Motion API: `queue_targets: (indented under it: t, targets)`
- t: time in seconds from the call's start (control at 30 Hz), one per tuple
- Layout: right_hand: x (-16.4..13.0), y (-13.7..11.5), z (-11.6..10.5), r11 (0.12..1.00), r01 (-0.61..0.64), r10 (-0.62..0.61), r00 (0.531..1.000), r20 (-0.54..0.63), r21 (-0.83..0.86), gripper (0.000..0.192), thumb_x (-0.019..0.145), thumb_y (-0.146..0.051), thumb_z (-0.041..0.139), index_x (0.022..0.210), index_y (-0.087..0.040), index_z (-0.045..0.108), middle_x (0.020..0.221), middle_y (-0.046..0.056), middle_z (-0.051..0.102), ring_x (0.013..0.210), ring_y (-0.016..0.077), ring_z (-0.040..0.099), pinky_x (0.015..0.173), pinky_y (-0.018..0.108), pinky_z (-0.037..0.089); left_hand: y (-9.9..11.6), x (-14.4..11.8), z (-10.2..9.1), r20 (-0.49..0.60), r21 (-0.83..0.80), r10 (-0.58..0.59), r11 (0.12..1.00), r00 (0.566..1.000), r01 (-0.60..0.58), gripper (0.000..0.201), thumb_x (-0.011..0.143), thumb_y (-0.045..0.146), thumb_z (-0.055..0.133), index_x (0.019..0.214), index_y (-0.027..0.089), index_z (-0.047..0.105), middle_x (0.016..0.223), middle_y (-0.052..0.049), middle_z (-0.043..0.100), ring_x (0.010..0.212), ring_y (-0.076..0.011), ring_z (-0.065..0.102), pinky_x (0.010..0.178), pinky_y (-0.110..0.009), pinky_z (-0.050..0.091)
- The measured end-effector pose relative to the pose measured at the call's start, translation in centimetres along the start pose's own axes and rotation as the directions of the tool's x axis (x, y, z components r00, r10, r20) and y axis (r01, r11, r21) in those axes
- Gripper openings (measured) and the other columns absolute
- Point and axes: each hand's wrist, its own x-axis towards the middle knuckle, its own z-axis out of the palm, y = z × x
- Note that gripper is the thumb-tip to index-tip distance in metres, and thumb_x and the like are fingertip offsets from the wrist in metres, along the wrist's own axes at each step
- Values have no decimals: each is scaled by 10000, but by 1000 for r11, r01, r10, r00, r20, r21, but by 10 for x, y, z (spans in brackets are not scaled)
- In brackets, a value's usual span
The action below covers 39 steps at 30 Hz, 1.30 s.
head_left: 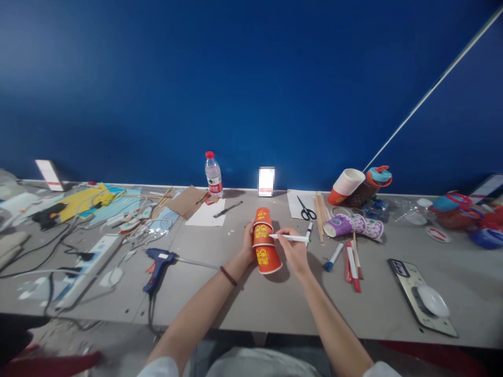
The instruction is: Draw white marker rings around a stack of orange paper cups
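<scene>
Stack of red paper cups (pixel 265 242) with yellow print stands mouth-down at centre of the grey counter (pixel 275 309), tilted a little toward the near edge. Left hand (pixel 248 243) wraps the stack from the left, fingers clenched around its middle; a dark bead bracelet (pixel 228 276) sits on that wrist. Right hand (pixel 294 250) grips a white marker (pixel 290 237) held roughly level, tip touching the right side of the stack, fingers closed on the barrel. Just right of the hands: loose markers (pixel 346 259), red, blue and white, lying beside wooden sticks (pixel 320 210); a purple-patterned cup stack (pixel 352 225) on its side; black-handled scissors (pixel 306 210) on a sheet of paper. Farther right, a second nested stack of cups (pixel 346 185) leaning against the blue wall, and a phone with a white mouse (pixel 432 300) on a board near the counter's edge. Left of the hands: blue glue gun (pixel 158 262) lying on its side, cord trailing off the front; white power strip (pixel 92 264) with plugs and tangled cables. Behind the stack, well apart: water bottle (pixel 213 174) with red cap, upright by the wall. Nothing lies between the hands and the stack.
</scene>
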Motion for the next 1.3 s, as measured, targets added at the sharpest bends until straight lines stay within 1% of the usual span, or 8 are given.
queue_targets:
  t: [0.13,0.23,0.4,0.63,0.9,1.07,1.17,1.3]
  targets:
    - [-2,0,2,999,0,0,1000,-3,-32,227,804,-433,651,819,-207,645,786,34,686,733,191,652,679,308,534,-2,4,-3,9,-8,20,1000,1000,-20,388,781,480,637,887,108,668,759,-100,703,661,-213,659,697,-322,512]
    - [-2,0,2,999,11,-11,1000,0,-43,231,808,-434,651,828,-204,648,801,36,688,741,190,653,690,309,538,-2,5,-5,-8,-9,17,1000,1000,-17,383,766,471,640,877,105,667,747,-99,697,646,-212,653,690,-323,510]
    - [-2,2,2,998,19,-18,1000,12,-56,228,831,-428,638,848,-201,651,821,44,692,750,190,652,692,308,537,-2,6,-5,-28,-1,-1,1000,1000,1,378,776,478,604,859,114,666,741,-94,696,645,-209,650,689,-326,512]
    - [-2,5,1,998,18,-16,1000,27,-68,235,831,-433,637,843,-198,651,813,39,688,746,191,655,692,307,540,-2,6,-5,-17,-10,-13,1000,1000,13,389,752,473,636,866,101,662,728,-97,689,626,-208,643,676,-322,508]
    - [-4,3,1,995,31,-25,998,59,-90,183,828,-386,634,827,-205,657,846,38,687,790,198,657,732,318,539,-3,7,-5,-41,-7,21,1000,999,-21,363,775,459,601,856,111,664,738,-91,691,639,-202,637,688,-320,505]
    - [-3,3,1,999,2,0,999,36,-52,196,835,-401,627,846,-207,645,817,33,682,753,191,650,701,312,527,-2,5,-5,-11,2,-3,1000,1000,3,380,766,475,612,858,110,664,754,-94,691,654,-205,648,701,-316,506]
    - [-2,3,1,999,-4,5,1000,22,-47,199,826,-405,634,828,-206,639,777,29,674,721,187,633,669,306,518,-2,4,-5,-17,9,-3,1000,1000,3,387,786,476,583,865,106,664,757,-93,694,657,-202,647,698,-318,509]
    - [-2,2,2,999,-4,5,1000,25,-49,201,819,-404,638,822,-203,642,777,31,675,718,187,631,664,302,515,-2,5,-5,-27,8,-10,1000,1000,11,382,784,477,585,854,109,660,736,-89,692,639,-197,638,684,-319,512]
